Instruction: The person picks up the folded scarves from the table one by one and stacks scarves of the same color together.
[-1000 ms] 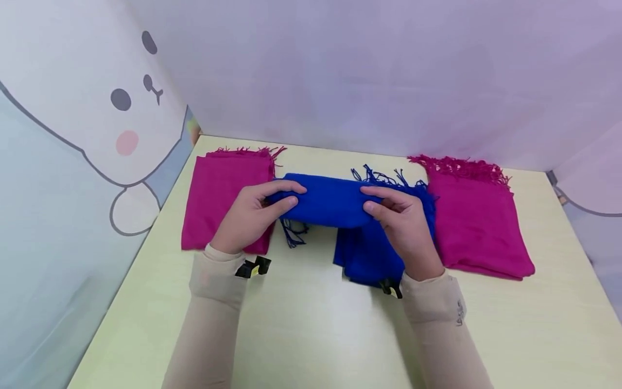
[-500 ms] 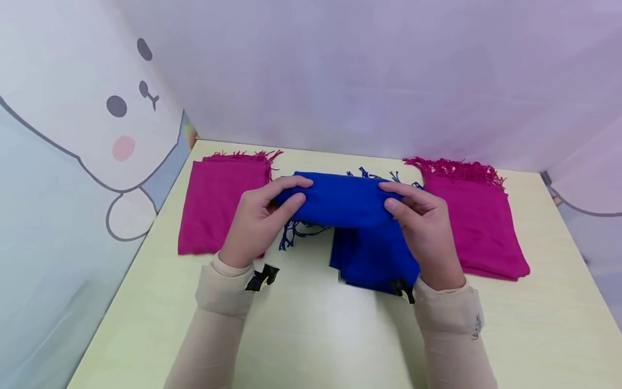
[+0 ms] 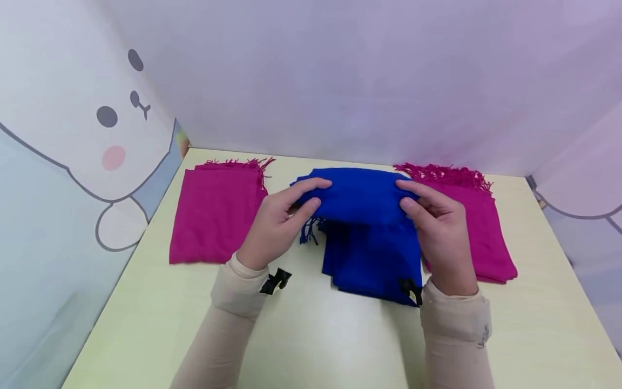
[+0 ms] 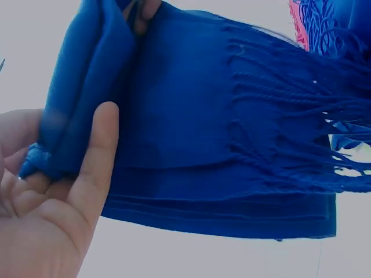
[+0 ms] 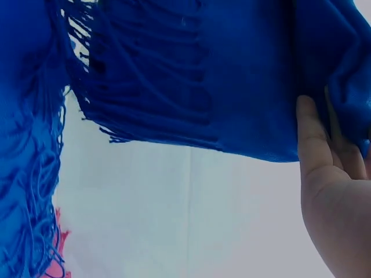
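1. Landmark: lying blue cloth (image 3: 371, 259), folded flat on the pale surface (image 3: 311, 340). Its near edge and left side show; its far part is covered from the head camera.
2. Held blue cloth (image 3: 359, 194): folded, raised over the far part of the lying blue cloth, reaching past it to the left. Whether the two touch, cannot tell.
3. Left hand (image 3: 274, 227): left of the lying blue cloth. Grip pinching the left end of the held blue cloth, thumb and index finger on the side facing the person. Left wrist view: the other fingers curl about the bunched end.
4. Right hand (image 3: 444, 237): right of the lying blue cloth. Grip pinching the right end of the held blue cloth, thumb below index finger.
5. Fringe (image 4: 290, 95) of the held blue cloth: loose strands along the end of a hanging panel. In the head view a few dangle just left of the lying blue cloth.
6. Left magenta cloth (image 3: 211, 216): folded on the surface, left of the lying blue cloth and well apart from it. Fringed at the far edge.
7. Right magenta cloth (image 3: 491, 237): folded, just right of the lying blue cloth, partly behind the right hand; far edge fringed. Contact between the two, cannot tell.
8. Beyond the lying blue cloth: pale backdrop (image 3: 340, 81). Far off to its left, a printed cartoon figure (image 3: 73, 108).
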The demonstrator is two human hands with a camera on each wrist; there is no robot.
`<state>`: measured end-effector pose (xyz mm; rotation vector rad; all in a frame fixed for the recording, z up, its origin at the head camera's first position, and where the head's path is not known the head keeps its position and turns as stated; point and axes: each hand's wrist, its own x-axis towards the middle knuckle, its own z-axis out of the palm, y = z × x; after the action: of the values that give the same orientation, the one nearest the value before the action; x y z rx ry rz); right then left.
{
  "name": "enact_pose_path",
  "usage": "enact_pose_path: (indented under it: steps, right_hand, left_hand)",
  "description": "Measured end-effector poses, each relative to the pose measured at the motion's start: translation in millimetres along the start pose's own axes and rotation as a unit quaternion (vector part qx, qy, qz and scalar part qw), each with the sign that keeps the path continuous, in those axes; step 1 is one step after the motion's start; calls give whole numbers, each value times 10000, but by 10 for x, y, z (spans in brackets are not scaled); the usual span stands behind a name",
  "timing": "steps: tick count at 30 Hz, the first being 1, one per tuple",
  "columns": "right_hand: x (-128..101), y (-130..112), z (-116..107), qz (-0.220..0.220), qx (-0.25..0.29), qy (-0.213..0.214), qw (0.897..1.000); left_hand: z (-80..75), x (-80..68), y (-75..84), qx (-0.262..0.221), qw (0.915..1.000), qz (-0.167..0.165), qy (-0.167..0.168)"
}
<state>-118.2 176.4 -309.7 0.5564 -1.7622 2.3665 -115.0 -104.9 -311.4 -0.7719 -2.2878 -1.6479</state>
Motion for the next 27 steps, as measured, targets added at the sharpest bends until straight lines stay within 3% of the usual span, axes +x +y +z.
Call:
enact_pose_path:
  steps: [6,12,18,20,22,27]
  right_hand:
    - [40,-54,-89,-234,631,210,9975]
    - [182,-146,-268,-457,1295,607,9887]
    - [349,-191,-471,-1067,1743,787,9757]
    - [316,-124,-559,-1018,1747,871,9755]
    - [223,-3,-656,-682,1537,984,9809]
    - [-202,293,-780,745,507,1080,9901]
  left_hand:
    - [107,199,-39,78,9994,96,-328]
    - [259,585,3,-57,9969,63,-782]
    - [482,902,-3,-50,9965,228,-804]
    - [603,901,-101,42,9964,142,-840]
    - [731,820,-231,117,9954,-118,-941]
    - [878,382,-458,95,9844,-1189,-1290]
